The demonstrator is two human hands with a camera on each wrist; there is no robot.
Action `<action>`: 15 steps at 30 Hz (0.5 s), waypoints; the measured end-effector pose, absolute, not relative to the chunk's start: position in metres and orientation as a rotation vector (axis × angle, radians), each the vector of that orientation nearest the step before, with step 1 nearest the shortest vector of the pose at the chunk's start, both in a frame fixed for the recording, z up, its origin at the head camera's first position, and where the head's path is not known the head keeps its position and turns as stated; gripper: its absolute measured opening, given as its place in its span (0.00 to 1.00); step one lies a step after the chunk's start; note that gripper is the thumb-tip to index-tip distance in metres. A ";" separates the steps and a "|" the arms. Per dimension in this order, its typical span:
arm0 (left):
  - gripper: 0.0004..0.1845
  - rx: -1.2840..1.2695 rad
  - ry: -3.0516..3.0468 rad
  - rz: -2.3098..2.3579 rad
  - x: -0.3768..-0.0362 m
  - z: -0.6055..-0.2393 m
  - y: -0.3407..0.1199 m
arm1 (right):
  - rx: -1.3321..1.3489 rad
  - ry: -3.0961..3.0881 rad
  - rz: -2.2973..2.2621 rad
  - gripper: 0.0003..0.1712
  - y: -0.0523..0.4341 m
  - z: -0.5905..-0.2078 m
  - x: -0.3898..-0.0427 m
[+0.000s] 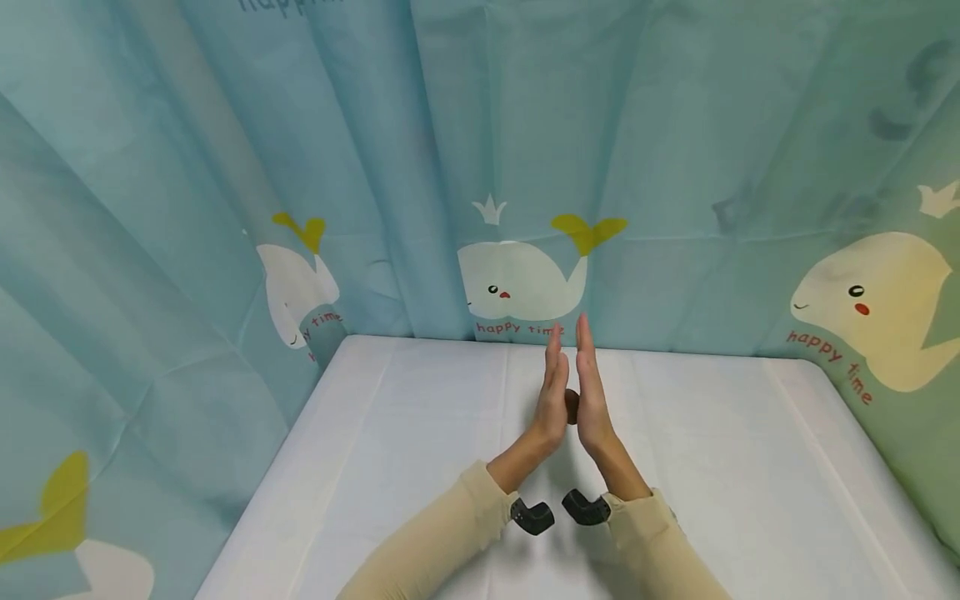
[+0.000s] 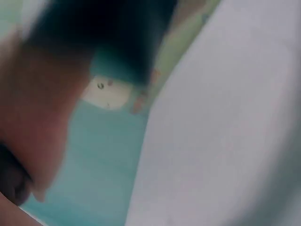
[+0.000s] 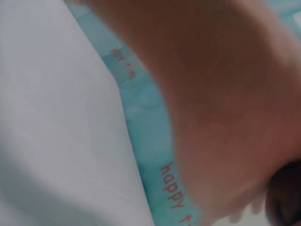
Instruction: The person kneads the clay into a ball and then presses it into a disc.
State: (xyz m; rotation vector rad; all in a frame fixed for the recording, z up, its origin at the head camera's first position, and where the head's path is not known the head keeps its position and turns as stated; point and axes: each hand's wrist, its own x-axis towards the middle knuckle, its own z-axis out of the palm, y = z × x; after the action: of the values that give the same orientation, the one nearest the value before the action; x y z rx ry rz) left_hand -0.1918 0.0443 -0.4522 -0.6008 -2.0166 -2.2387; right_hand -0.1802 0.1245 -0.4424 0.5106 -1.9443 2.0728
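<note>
A small dark brown rounded object (image 1: pixel 572 407) sits between the two palms in the head view; its exact kind I cannot tell. My left hand (image 1: pixel 553 404) presses against it from the left, fingers straight and pointing up and away. Opposite, my right hand (image 1: pixel 592 400) faces it palm-in, its fingers straight too. The fingertips of both hands come close together above the object. At the left edge of the left wrist view, part of the dark object (image 2: pixel 11 179) shows beside the palm. The right wrist view has its dark curved side (image 3: pixel 286 197) at the lower right corner.
Beneath the hands spreads a white table (image 1: pixel 420 417) with rounded far corners. Blue-green curtains (image 1: pixel 675 167) printed with whales hang behind and on both sides. Black wrist cameras, one on the left sleeve (image 1: pixel 532 517) and one on the right (image 1: pixel 587 507), face each other closely.
</note>
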 end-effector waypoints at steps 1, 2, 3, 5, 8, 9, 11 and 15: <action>0.34 -0.615 -2.001 -2.251 -0.191 -0.451 0.045 | 0.503 -1.952 2.078 0.34 0.125 -0.442 -0.182; 0.33 -0.631 -1.986 -2.263 -0.190 -0.449 0.045 | 0.488 -1.959 2.090 0.34 0.126 -0.442 -0.183; 0.33 -0.646 -1.975 -2.273 -0.189 -0.447 0.045 | 0.465 -1.967 2.099 0.34 0.127 -0.443 -0.184; 0.33 -0.674 -1.959 -2.288 -0.187 -0.443 0.045 | 0.419 -1.979 2.128 0.32 0.130 -0.446 -0.186; 0.33 -0.696 -1.948 -2.302 -0.186 -0.439 0.045 | 0.385 -1.974 2.168 0.32 0.131 -0.452 -0.186; 0.33 -0.695 -1.939 -2.305 -0.186 -0.438 0.044 | 0.390 -1.970 2.173 0.32 0.130 -0.454 -0.186; 0.32 -0.679 -1.915 -2.305 -0.189 -0.436 0.043 | 0.419 -1.958 2.181 0.32 0.127 -0.456 -0.184; 0.32 -0.640 -1.874 -2.290 -0.197 -0.435 0.040 | 0.467 -1.942 2.160 0.32 0.118 -0.456 -0.179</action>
State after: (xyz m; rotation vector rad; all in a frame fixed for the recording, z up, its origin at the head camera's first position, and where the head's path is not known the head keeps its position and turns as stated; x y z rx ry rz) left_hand -0.1973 0.0402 -0.4350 -0.6402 -1.8739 -2.2897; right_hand -0.1789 0.1177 -0.4561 0.4670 -1.9423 2.1597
